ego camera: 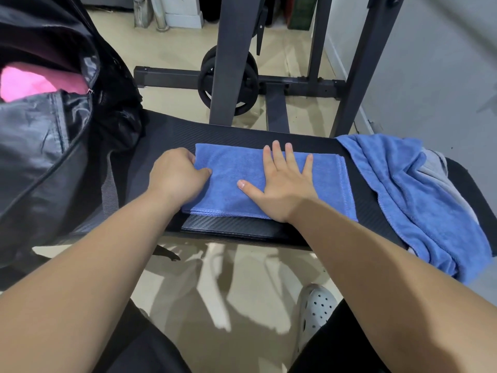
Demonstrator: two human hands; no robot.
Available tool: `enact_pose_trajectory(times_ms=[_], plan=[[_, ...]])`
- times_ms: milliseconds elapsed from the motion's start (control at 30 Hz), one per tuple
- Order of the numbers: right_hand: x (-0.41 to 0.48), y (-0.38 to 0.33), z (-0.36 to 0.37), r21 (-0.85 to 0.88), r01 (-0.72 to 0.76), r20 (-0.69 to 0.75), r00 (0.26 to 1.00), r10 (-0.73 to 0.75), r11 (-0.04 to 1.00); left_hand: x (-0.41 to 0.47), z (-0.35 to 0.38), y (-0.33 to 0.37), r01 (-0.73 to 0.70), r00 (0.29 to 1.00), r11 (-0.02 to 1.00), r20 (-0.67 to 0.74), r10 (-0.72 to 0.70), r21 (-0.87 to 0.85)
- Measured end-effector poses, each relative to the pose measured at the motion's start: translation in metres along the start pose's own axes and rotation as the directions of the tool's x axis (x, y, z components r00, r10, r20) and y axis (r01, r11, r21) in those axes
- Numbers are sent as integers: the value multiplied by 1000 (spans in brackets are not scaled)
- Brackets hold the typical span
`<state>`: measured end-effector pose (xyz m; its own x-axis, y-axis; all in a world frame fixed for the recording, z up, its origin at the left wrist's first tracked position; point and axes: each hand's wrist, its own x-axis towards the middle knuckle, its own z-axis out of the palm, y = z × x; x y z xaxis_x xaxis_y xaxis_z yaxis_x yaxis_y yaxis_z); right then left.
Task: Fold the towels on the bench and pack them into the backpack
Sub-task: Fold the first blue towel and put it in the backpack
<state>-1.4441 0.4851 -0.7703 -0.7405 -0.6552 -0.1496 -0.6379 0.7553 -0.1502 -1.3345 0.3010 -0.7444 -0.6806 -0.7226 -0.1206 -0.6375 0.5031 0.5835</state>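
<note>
Fingers (188, 157) of the left hand (177, 176) are curled over the left edge of the folded blue towel (231, 168), with the thumb lying on top of the cloth, so this hand pinches the edge. Fingers (277, 154) of the right hand (282, 189) are straight and spread, and the palm is pressed flat on the right half of the same towel, holding nothing.

That towel lies as a flat rectangle in several layers in the middle of the black padded tabletop (166, 130), its near edge close to the tabletop's front edge. To its right, close by but apart from it, a loose blue towel (403, 189) is heaped unfolded and hangs over the front of the tabletop. A grey towel (435, 168) shows from under it at the far side.

At the left end of the tabletop stands the black backpack (40, 144), its top unzipped and gaping. A pink towel (24, 82) is inside the opening.

Beyond the tabletop, the dark uprights of a rack (228, 49) rise from the pale floor (166, 49), and a black weight plate (228, 76) sits at their base. Below the arms, a pale perforated clog (314, 310) rests on the floor.
</note>
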Motion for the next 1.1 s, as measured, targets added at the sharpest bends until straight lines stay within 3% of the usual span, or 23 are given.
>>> enact_pose_trajectory(times_ms=[167, 333, 433, 567, 700, 800, 900, 1000, 1100], plan=[[-2, 0, -1, 2, 9, -19, 1000, -9, 1000, -6, 4, 8, 85, 995, 967, -25, -94, -239], [-10, -1, -5, 40, 34, -134, 991, -29, 999, -2, -7, 7, 183, 977, 833, 0, -215, -522], [-17, 3, -12, 87, 52, -141, 989, -39, 995, -2, -20, 9, 161, 976, 813, -34, -217, -559], [-26, 27, -26, 234, 59, -120, 992, -31, 971, -8, -38, 25, 48, 978, 871, -152, -140, -490], [-30, 55, -44, 420, 131, -334, 942, 19, 898, -21, -37, 63, -49, 986, 857, -162, -40, -513], [-28, 75, -49, 623, 40, -303, 933, 194, 781, -32, -19, 96, -127, 990, 831, -123, 71, -542], [-24, 90, -52, 866, -77, -116, 931, 347, 494, -45, 11, 130, -205, 978, 828, -84, 190, -521], [-27, 101, -57, 955, -184, 105, 943, 317, 233, -54, 45, 154, -243, 967, 844, -54, 248, -478], [-31, 107, -57, 940, -280, 234, 944, 232, 194, -62, 71, 160, -144, 970, 837, 90, 224, -528]])
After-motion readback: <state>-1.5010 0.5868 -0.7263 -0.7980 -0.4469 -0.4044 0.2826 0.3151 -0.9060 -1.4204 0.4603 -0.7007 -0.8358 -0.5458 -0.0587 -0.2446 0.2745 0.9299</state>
